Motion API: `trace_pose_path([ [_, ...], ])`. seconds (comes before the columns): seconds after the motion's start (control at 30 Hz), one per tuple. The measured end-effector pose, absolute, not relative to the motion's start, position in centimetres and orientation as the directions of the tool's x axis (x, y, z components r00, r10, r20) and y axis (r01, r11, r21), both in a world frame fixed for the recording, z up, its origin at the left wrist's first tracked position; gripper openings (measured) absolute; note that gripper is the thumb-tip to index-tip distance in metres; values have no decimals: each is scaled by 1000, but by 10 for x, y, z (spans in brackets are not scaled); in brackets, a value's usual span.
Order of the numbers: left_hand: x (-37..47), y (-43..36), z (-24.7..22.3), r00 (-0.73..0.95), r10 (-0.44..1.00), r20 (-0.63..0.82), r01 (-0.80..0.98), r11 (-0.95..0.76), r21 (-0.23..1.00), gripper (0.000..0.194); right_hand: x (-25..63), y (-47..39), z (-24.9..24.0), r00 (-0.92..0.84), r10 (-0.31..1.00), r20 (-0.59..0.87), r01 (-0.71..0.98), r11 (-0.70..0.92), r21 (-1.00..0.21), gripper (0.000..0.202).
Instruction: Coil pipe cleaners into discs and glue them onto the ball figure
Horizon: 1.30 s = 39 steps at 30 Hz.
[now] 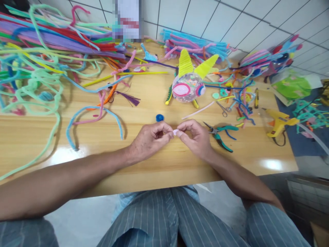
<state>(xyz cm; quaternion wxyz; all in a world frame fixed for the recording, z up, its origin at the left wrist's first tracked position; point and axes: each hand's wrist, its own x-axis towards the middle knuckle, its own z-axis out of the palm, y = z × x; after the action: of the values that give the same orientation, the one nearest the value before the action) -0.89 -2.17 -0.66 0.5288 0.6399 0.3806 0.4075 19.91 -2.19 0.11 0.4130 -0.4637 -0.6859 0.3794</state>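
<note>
Striped clothing [159, 219] nearest; hands [149, 142] pinch small pale-pink piece [175, 132] over wooden table [164, 173].

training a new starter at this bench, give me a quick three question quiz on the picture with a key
1. True or false: the left hand and right hand both pinch the small pale piece.
2. Which tool lies nearest the right hand? a) yellow glue gun b) green-handled pliers c) scissors
3. Fill in the colour: the two ear-like pieces on the clear ball are ____.

Key: 1 true; 2 b; 3 yellow
</note>
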Motion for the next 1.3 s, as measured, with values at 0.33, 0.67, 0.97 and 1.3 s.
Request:
trace_pose_path([
  [0.33,-12,-21,-2,398,916,59,66,-93,993,20,200,-22,-3,-273,946,175,244,244,-938,11],
  [0.67,-13,-20,-4,420,906,53,55,-83,995,21,202,-22,-4,-292,936,198,269,279,-922,12],
  [0.97,-17,-19,-2,440,896,65,61,-102,993,30,201,-22,-1,-309,930,199,251,282,-926,13],
  [1.3,-15,-18,-4,462,885,50,76,-95,993,39,199,-21,-2,-382,891,243,251,353,-901,11],
])
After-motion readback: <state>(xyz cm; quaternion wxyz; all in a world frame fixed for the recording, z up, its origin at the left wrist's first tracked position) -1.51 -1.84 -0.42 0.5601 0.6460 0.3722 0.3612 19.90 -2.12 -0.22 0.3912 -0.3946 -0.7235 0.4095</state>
